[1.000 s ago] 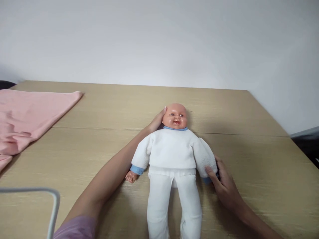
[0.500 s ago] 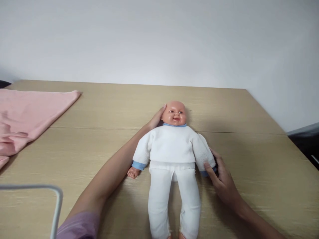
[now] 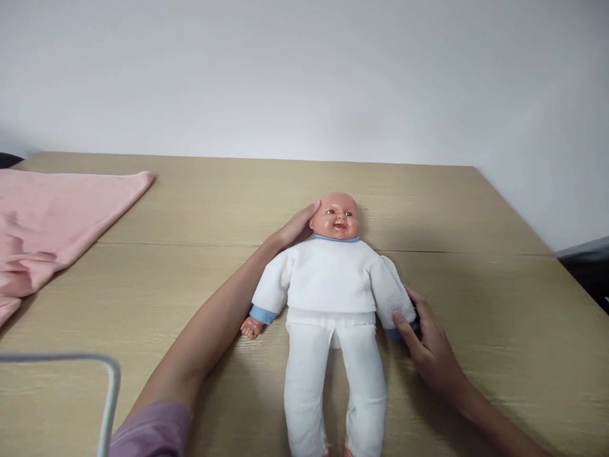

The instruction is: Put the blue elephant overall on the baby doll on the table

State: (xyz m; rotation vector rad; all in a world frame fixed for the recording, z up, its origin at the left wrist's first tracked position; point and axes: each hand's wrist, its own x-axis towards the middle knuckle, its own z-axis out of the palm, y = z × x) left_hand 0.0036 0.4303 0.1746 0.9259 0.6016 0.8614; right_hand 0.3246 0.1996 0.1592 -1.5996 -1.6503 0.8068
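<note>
A baby doll (image 3: 332,279) in a white fleece top with blue cuffs and collar, and white trousers, lies face up on the wooden table (image 3: 495,292). My left hand (image 3: 299,227) rests against the side of the doll's head, thumb by its temple; the other fingers are hidden behind the head. My right hand (image 3: 431,343) is closed round the doll's sleeve end near the blue cuff, thumb on top and fingers behind. That sleeve's doll hand is covered by my fingers. The doll's feet run out of view at the bottom edge.
A pink cloth (image 3: 61,222) lies partly bunched on the table at the left. A pale bent metal bar (image 3: 110,393) stands at the lower left. Behind the table rises a white wall (image 3: 304,82). Something dark (image 3: 587,266) is beyond the right edge.
The doll and both my hands appear shifted very slightly to the right in view. My hold on the head and sleeve is the same.
</note>
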